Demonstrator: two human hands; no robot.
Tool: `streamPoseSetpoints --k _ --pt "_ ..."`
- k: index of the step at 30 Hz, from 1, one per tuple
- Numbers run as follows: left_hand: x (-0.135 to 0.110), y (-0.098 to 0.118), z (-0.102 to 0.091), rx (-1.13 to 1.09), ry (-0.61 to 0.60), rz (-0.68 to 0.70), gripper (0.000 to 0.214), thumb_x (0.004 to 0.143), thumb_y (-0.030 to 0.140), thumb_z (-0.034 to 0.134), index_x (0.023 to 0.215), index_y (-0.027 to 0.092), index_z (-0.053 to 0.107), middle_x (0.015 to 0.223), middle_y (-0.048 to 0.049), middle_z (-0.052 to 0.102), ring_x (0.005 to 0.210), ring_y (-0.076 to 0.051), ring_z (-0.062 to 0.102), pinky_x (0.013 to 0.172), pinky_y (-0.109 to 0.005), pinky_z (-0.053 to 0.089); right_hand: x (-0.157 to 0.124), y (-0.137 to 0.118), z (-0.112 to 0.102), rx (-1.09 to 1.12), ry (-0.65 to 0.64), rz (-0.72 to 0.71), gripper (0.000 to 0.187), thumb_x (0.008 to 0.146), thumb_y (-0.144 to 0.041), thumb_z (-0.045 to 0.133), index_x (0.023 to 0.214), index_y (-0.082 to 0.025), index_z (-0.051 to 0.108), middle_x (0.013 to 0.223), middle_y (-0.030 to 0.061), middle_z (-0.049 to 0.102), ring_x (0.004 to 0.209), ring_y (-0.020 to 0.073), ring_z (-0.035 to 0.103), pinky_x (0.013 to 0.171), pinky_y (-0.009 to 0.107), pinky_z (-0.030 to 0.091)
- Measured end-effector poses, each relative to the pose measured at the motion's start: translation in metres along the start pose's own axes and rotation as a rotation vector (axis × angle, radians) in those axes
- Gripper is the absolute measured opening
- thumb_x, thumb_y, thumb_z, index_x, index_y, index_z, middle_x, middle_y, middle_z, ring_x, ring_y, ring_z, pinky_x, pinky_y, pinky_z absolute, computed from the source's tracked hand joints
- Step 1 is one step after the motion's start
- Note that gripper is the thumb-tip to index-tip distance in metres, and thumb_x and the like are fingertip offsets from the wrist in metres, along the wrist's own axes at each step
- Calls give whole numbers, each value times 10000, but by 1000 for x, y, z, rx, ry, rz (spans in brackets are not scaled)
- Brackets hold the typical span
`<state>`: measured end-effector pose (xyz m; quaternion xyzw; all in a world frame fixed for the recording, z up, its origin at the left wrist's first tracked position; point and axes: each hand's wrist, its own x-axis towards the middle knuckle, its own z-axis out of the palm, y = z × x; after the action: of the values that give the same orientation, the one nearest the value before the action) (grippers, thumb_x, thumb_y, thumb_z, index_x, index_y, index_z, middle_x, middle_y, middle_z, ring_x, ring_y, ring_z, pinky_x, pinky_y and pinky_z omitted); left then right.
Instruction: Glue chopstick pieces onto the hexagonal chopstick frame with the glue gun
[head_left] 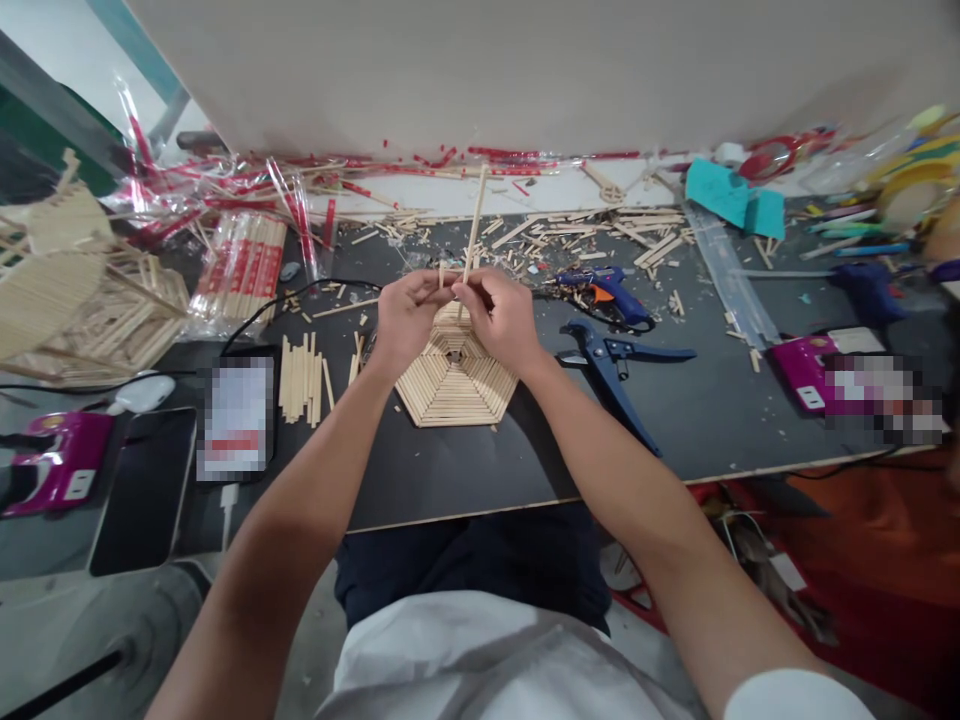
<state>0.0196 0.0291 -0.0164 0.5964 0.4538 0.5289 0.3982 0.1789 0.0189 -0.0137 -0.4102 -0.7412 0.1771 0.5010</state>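
Note:
Above the far part of a polygonal panel (457,408) of glued wooden sticks, my two hands work close together. My right hand (501,312) is closed around a long wooden stick (475,225), which points up and away from me. The fingers of my left hand (409,315) are pinched together, with a short stick end (441,272) showing between them. The panel lies flat on the dark table, its far edge partly hidden by my hands. Just left of it is a row of short cut sticks (301,378).
A blue glue gun (615,292) and a blue-handled cutter (604,365) lie to the right. Stick scraps (555,232) litter the back. At left are packed chopsticks (244,262), a stick-built structure (82,280) and two phones (146,490). The table's front edge (465,515) is near me.

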Motion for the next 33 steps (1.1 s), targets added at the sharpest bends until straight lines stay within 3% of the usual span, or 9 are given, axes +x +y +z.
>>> streamPoseSetpoints --k 6,10,14,17,21,26,33 --pt "1 -1 -6 -18 -38 -37 173 766 323 833 781 178 741 813 -36 773 756 -150 697 723 -272 566 0 -7 1 11 8 34 520 993 -686 431 936 -250 708 962 86 752 913 228 678 872 390 526" --pt "-1 5 -12 88 -57 1 240 782 424 809 772 185 793 806 -47 785 725 -158 686 686 -275 538 1 -11 0 47 17 69 501 984 -665 488 918 -241 746 855 62 750 861 215 688 857 377 532" --pt "-3 12 -17 272 -78 113 201 843 354 737 746 194 811 744 -21 771 694 -147 674 679 -265 502 1 -11 0 66 31 54 489 975 -661 517 887 -243 754 788 44 728 823 208 671 819 373 524" --pt "-4 13 -17 283 -79 147 209 863 326 700 750 195 817 714 -8 756 682 -146 670 677 -262 507 1 -12 0 86 15 80 508 961 -691 510 892 -247 748 782 43 717 811 208 664 810 376 520" --pt "-4 11 -15 272 -85 131 163 845 282 688 799 216 830 764 -9 780 717 -155 688 696 -265 527 0 -12 0 115 25 98 543 933 -734 511 860 -241 726 769 42 704 802 206 661 794 365 517" --pt "-3 9 -14 281 -90 75 166 823 235 675 847 232 839 825 -31 802 759 -167 717 731 -274 554 0 -7 2 172 17 166 492 941 -695 545 836 -243 710 639 -4 645 614 166 600 685 337 494" --pt "-2 10 -15 294 -106 81 178 806 189 651 821 206 827 760 -32 774 699 -150 684 688 -265 535 1 -1 4 180 65 63 417 940 -618 616 845 -240 765 735 25 702 749 186 653 745 349 507"
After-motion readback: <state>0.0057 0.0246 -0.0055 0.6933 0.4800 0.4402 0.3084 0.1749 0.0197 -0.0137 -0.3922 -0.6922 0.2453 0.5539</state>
